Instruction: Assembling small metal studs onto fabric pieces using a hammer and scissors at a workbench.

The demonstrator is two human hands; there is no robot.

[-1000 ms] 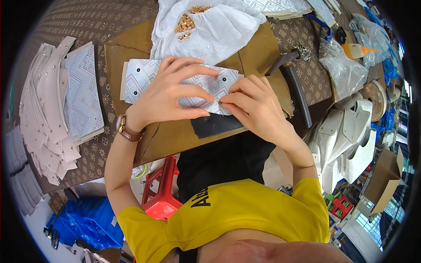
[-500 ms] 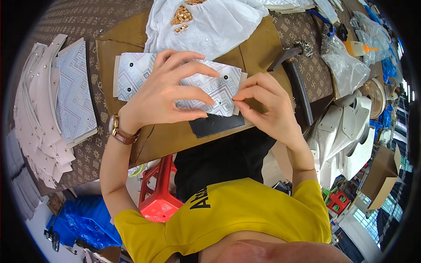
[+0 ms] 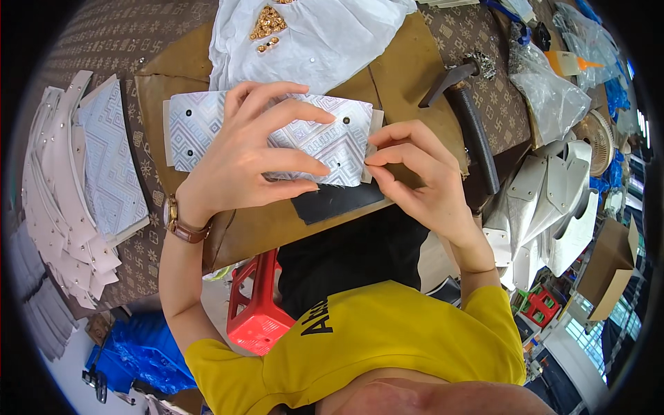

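Note:
A panel with a pale blue-and-grey geometric pattern (image 3: 311, 142) lies on a brown leather-like sheet in front of me, with small black ring-shaped fasteners near its ends. Over its middle is my left hand (image 3: 252, 149), fingers spread and curved, the fingertips resting on or just above the panel. My right hand (image 3: 415, 169) pinches thumb and fingers together at the panel's right edge. Whatever sits between those fingertips is too small or hidden to make out. Under the panel's near edge, a black flat slab (image 3: 335, 203) sticks out.
White cloth (image 3: 304, 41) at the back holds a pile of gold-coloured metal fasteners (image 3: 268, 24). A dark-handled hammer (image 3: 472, 135) lies to the right. Stacked pale studded strips (image 3: 62, 200) and another patterned panel (image 3: 114, 159) are at left; white pieces (image 3: 543, 200) at right.
The view has shifted slightly, so the cloth and panel appear further left. Both hands stay in nearly the same pose on the panel.

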